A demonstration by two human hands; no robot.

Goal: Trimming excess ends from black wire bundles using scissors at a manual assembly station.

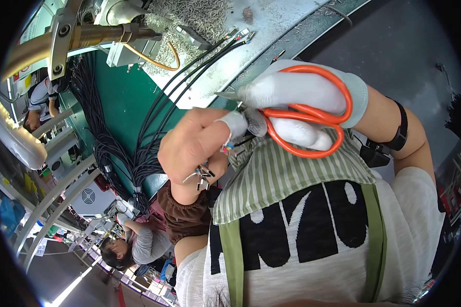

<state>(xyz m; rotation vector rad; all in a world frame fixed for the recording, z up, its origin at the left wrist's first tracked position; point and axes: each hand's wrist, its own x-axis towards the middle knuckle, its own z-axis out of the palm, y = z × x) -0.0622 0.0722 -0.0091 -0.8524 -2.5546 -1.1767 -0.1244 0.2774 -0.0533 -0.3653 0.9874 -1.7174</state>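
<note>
- We see a green-painted metal bench face (123, 102) running up the left, with a speckled grey steel worktop (271, 30) above it strewn with small metal offcuts.
- A thick hank of thin black insulated cables (138, 153) hangs down that green face; several strands rise to the worktop, where their metal terminals (238, 35) lie.
- A brass-coloured cylindrical machine nozzle (107, 35) juts in at the top left, an orange hose curling beneath it.
- Our right hand (302, 102), in a white knitted glove, has its fingers curled shut through the loops of the orange-handled steel scissors (312, 117); the short blades point left, towards the left fingertips, and look nearly closed.
- Our left hand (197, 146), bare but for a white fingertip cot, pinches fine coloured wire ends just beside the blades, and small silvery terminals hang under the palm.
- A striped green-and-white fabric apron bib (292, 179) lies directly below both hands.
- Another person (138, 245) sits well apart at the lower left.
</note>
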